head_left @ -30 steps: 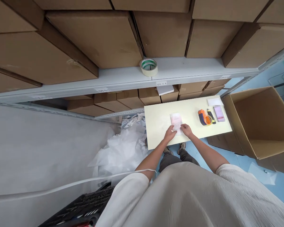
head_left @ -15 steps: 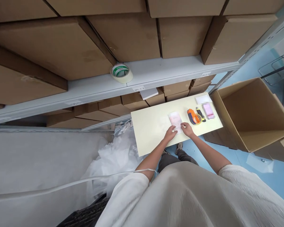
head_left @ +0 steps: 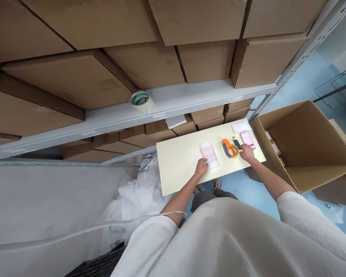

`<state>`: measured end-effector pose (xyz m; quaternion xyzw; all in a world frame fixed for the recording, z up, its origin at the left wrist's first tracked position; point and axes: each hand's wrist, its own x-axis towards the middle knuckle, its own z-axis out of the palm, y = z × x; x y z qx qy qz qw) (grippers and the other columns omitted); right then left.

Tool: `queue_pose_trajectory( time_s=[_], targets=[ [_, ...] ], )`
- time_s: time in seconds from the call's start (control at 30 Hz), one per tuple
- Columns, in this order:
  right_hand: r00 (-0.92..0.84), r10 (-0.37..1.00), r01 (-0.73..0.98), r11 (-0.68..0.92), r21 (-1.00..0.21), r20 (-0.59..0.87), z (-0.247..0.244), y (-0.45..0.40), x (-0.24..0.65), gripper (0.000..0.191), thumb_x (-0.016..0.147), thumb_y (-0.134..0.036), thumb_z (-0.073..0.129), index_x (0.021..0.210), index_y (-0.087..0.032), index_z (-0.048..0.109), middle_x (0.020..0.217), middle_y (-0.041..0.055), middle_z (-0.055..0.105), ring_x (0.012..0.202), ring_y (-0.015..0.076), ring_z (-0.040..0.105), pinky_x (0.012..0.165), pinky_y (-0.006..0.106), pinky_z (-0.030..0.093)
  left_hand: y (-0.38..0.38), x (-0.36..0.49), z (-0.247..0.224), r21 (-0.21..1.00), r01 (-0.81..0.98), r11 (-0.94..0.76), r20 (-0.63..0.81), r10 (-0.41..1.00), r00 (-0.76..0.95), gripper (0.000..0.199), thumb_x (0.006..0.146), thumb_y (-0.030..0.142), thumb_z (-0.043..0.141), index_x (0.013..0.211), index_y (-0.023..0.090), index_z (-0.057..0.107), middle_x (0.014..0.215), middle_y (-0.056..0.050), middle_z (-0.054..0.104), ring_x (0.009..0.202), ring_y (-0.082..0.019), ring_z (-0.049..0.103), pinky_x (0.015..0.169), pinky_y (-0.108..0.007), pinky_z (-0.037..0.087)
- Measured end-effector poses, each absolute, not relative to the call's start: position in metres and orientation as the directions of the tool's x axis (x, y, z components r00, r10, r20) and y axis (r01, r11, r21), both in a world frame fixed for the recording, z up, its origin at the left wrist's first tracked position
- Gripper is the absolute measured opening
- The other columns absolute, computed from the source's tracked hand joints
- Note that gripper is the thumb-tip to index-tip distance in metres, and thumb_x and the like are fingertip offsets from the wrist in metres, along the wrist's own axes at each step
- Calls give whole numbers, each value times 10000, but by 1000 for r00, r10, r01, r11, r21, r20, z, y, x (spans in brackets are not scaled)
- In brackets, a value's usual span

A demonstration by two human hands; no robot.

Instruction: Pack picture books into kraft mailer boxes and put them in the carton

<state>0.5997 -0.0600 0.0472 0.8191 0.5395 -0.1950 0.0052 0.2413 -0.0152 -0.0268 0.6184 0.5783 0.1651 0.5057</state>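
Observation:
A pale board (head_left: pixel 175 161) carries a thin pinkish-white packet (head_left: pixel 210 155). My left hand (head_left: pixel 202 167) touches the packet's lower left edge, fingers curled at it. To the right, my right hand (head_left: pixel 247 152) is closed at the end of a black and yellow cutter (head_left: pixel 237 142); what its fingertips grip is too small to make out. An orange tape dispenser (head_left: pixel 227 147) lies between the packet and the cutter. Just beyond my right hand is a phone with a pink screen (head_left: pixel 248 139), and a white sheet (head_left: pixel 241 127) lies behind it.
A tape roll (head_left: pixel 141 100) sits on the grey shelf (head_left: pixel 173 96) under stacked cardboard boxes (head_left: pixel 150 63). At the right stands a large open carton (head_left: pixel 314 134). White plastic wrap (head_left: pixel 138 192) is heaped left of the board, and a white cable (head_left: pixel 75 234) runs at lower left.
My right hand has left the packet and moved right to the cutter. My left hand stays at the packet. The view has shifted, with more of the upper boxes showing.

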Motion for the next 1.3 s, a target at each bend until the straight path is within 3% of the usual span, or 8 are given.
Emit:
queue_pose_trajectory(
  time_s=[0.17,0.5,0.6,0.7,0.8,0.9,1.0,1.3],
  targets=[
    [291,877,930,-352,-100,-383,35,-56,600,419,912,-113,557,1314,-153,669,1385,210,645,1275,355,548,1033,444,418,-23,240,-22,798,579,167,-386,880,278,306,840,98,623,1104,200,738,1253,-115,720,1229,-278,686,1159,-485,531],
    [252,895,925,-335,-181,-370,17,-53,610,372,911,-147,573,1282,-138,598,1205,239,700,1132,359,594,984,449,418,-32,229,-5,714,676,182,-451,858,245,326,853,115,621,1139,218,737,1311,-101,714,1261,-271,679,1146,-456,533],
    [298,899,884,-386,-262,-320,24,-50,617,412,852,-168,629,1261,-143,585,1168,223,712,1116,359,602,960,440,444,-34,223,-1,704,682,196,-461,857,229,336,855,133,635,1166,214,731,1336,-108,706,1255,-280,683,1124,-454,547],
    [429,865,749,-502,-433,-261,41,-41,620,485,806,-245,671,1274,-174,565,1129,169,726,1067,334,635,926,429,489,-35,213,2,697,685,213,-472,855,214,341,872,135,624,1190,200,728,1375,-121,687,1255,-274,682,1128,-435,541],
    [514,795,417,-560,-716,-322,63,-26,609,542,800,-329,634,1315,-201,524,1040,94,734,934,270,684,846,398,547,-36,201,4,698,681,224,-472,858,202,346,881,137,619,1204,196,729,1383,-124,680,1251,-269,681,1136,-434,534],
    [395,823,71,-470,-880,-408,82,-10,580,464,823,-347,551,1266,-216,514,970,53,725,845,228,714,761,363,584,-35,187,7,705,674,220,-459,866,197,351,880,130,616,1206,193,730,1373,-124,685,1261,-272,677,1141,-439,533],
    [252,866,-44,-436,-899,-432,92,-2,535,364,839,-346,532,1184,-231,517,956,44,723,762,198,718,667,320,579,-35,172,9,712,670,208,-447,871,204,356,875,114,600,1196,191,734,1371,-127,689,1269,-272,675,1145,-441,533],
    [7,873,29,-489,-872,-489,78,-26,386,341,915,-474,610,1145,-233,539,908,40,740,641,150,641,575,274,531,-36,100,3,722,673,161,-393,896,207,355,827,105,594,1132,217,737,1278,-107,731,1313,-283,643,1198,-473,496]
  ],
)
